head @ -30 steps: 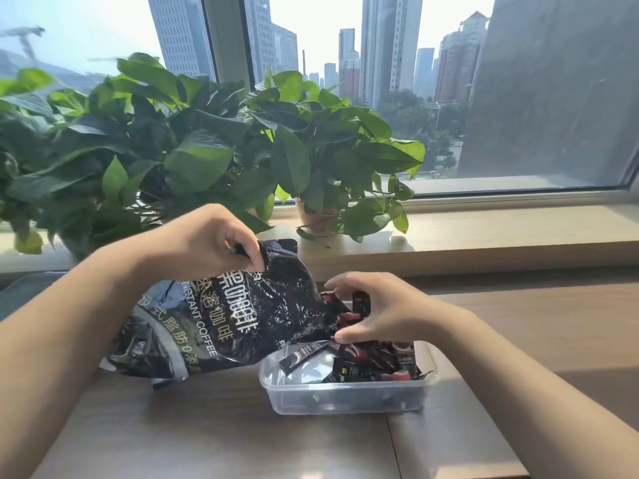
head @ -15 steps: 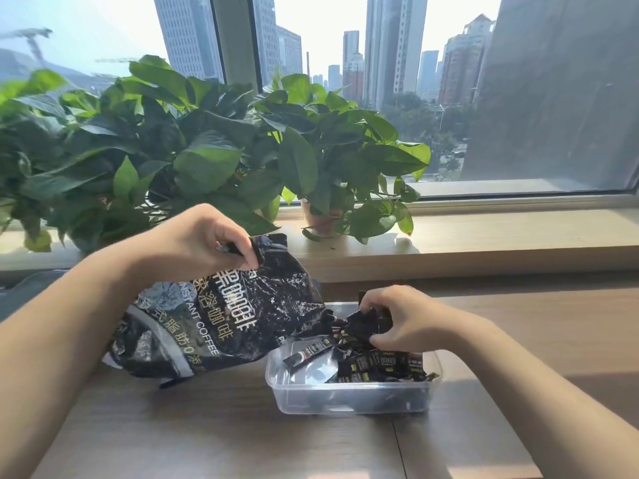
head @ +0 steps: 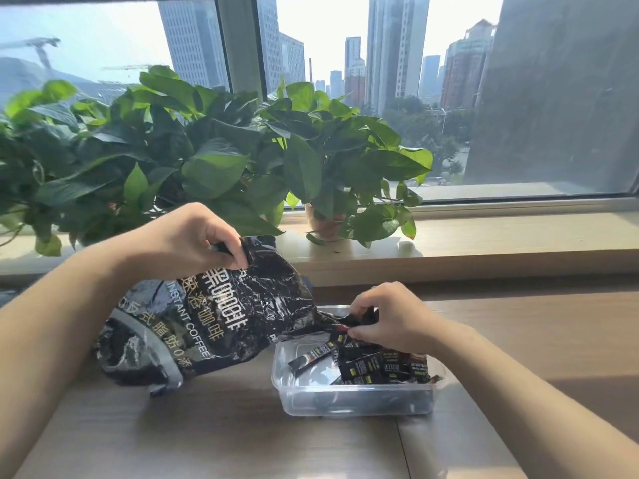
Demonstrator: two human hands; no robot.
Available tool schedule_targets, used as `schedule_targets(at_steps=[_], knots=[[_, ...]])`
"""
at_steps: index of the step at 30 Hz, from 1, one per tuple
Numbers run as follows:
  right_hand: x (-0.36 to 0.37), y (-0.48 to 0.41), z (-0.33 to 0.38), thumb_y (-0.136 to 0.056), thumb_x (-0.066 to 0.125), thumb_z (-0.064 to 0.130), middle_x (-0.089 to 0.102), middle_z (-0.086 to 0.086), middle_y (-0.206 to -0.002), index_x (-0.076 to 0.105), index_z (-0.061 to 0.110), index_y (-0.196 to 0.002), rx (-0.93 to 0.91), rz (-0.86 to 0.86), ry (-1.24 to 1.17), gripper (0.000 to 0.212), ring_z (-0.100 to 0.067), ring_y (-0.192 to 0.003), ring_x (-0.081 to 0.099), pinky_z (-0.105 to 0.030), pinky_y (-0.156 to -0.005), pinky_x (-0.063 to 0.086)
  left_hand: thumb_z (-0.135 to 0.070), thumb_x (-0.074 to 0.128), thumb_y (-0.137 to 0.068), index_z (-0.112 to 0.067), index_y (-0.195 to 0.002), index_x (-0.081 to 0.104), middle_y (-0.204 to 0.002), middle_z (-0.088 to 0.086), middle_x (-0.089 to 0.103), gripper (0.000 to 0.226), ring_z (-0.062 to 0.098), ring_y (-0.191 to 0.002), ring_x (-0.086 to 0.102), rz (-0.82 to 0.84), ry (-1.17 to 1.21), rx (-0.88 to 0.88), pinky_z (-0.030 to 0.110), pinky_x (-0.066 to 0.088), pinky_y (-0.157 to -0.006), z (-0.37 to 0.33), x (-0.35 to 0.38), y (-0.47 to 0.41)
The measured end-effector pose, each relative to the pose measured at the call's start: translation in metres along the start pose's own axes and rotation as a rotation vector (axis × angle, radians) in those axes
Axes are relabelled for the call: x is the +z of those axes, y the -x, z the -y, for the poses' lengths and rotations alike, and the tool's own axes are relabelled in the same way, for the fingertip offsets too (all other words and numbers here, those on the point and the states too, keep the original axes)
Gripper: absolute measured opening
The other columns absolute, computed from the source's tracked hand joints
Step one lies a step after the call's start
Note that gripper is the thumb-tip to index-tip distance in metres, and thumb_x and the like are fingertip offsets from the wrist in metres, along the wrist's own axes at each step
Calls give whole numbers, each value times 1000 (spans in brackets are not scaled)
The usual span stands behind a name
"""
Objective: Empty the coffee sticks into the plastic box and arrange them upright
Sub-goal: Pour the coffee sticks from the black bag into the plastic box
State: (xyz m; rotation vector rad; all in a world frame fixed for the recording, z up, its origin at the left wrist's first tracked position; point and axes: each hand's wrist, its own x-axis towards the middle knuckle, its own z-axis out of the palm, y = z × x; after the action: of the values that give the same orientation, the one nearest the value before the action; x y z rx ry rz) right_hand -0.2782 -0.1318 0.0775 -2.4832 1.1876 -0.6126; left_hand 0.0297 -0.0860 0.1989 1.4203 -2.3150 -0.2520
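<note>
Looking down from the head camera, a wooden table [head: 214, 437] runs along a window sill [head: 501, 240], and both bare hands work over it.

At the left, the left hand [head: 186, 236] pinches the upper corner of a crumpled black coffee bag [head: 207, 323] between thumb and fingers and holds it lifted, so the bag slopes down to the right. Its bottom end rests on the table at the left, and its open mouth reaches over the left back corner of the plastic box [head: 345, 402]. White letters on the bag read "INSTANT COFFEE" beside Chinese characters.

The clear plastic box stands on the table just right of the bag, close to the near edge. Inside it lie black coffee sticks [head: 380, 366], heaped mostly in the right half and leaning at mixed angles; one stick lies slanted toward the left wall, where the floor of the box is bare. None of them clearly stands upright.

The right hand [head: 390, 319] hovers over the back of the box at the bag's mouth, its fingers curled and closed on a few dark sticks there. How many it grips cannot be told.

Behind, leafy green potted plants [head: 214, 160] fill the sill at left and centre, with tall buildings beyond the glass.
</note>
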Motion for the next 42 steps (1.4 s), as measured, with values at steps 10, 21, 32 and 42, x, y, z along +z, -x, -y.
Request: schedule_targets(at_steps=[10, 21, 32, 42], knots=[[-30, 13, 5, -77, 78, 28, 67, 6, -83, 71, 17, -82, 116, 165, 197, 14, -12, -72, 58, -27, -65, 52, 3, 78, -78, -28, -75, 81, -75, -15, 77, 31, 6, -75, 73, -36, 24, 2, 26, 57, -76, 1, -8, 6], [0, -11, 38, -82, 80, 37, 72, 1, -115, 68, 17, -123, 21, 90, 116, 48, -17, -106, 65, -35, -94, 53, 1, 79, -79, -24, -75, 81, -73, -13, 77, 25, 10, -73, 73, -53, 70, 34, 30, 56, -74, -10, 5, 7], [-1, -1, -6, -85, 75, 21, 76, 13, -80, 80, 22, -82, 36, -54, -9, 7, 1, -77, 67, -13, -72, 52, 3, 79, -77, -23, -75, 81, -75, -9, 78, 27, 13, -74, 73, -68, 88, -7, 37, 56, -74, 12, -5, 10], [-28, 23, -23, -92, 66, 42, 68, 10, -113, 71, 23, -115, 265, -109, 66, 30, -10, -105, 62, -31, -93, 51, -3, 81, -74, -22, -77, 81, -77, 0, 78, 19, 20, -76, 74, -108, 203, -16, 30, 58, -76, 26, -1, 18]])
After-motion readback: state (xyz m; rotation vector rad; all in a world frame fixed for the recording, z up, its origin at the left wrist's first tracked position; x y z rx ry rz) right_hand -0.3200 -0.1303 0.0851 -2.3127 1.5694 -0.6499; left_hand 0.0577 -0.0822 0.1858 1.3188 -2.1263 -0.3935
